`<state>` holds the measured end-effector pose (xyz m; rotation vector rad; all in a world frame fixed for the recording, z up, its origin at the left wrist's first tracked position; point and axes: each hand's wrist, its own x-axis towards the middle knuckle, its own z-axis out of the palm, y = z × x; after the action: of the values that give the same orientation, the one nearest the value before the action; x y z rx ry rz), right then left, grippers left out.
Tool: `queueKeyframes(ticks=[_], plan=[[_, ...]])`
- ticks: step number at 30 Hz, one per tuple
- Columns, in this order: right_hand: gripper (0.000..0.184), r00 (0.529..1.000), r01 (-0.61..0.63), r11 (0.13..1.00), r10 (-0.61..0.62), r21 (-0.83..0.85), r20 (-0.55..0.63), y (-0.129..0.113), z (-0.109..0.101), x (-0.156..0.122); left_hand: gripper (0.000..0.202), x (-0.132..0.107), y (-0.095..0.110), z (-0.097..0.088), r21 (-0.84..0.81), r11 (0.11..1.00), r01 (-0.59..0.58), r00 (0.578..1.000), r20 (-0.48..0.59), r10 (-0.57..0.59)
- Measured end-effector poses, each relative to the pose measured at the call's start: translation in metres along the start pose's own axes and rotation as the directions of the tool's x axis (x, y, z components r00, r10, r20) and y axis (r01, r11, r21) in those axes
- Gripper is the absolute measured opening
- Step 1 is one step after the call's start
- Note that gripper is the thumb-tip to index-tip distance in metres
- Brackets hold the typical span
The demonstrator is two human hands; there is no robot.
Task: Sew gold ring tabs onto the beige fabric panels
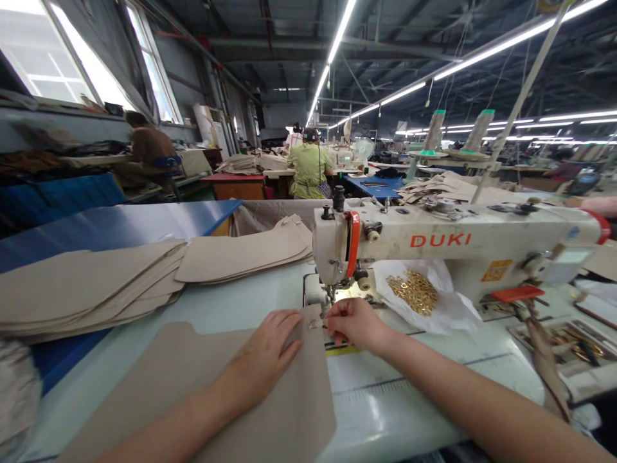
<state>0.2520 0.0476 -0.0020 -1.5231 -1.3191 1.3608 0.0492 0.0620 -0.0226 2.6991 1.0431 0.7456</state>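
Note:
A large beige fabric panel (231, 386) lies on the pale table of a white sewing machine (395, 235). Its narrow top tab, with a small piece on it, reaches close to the needle area. My left hand (270, 350) rests on the panel, fingers stretched and pressed lightly against it. Beside the tab's right edge, my right hand (354, 325) is closed in a pinch; whatever is between its fingertips is too small to tell. Behind that hand, small gold-coloured metal rings (413, 292) lie heaped on white wrapping (457, 308) under the machine's arm.
Stacks of beige panels (87, 283) lie at the left, with another stack (245, 251) behind. A tray of metal tools and parts (573, 350) stands at the right. Thread cones (434, 132) rise behind the machine. Co-workers (309, 167) sit further back.

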Motion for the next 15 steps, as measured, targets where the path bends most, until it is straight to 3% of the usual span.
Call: queueKeyframes(ticks=[10,15], plan=[[0.02,0.997,-0.068,0.99,0.073,-0.125,0.032,-0.008,0.011,0.014,0.028,-0.003,0.009,-0.008,-0.025,0.999,-0.026,1.0,0.005,0.026],[0.02,0.996,-0.067,0.988,0.076,-0.142,0.054,-0.012,0.01,0.013,0.017,0.009,0.012,-0.004,0.008,0.995,-0.098,0.993,-0.063,0.098]])
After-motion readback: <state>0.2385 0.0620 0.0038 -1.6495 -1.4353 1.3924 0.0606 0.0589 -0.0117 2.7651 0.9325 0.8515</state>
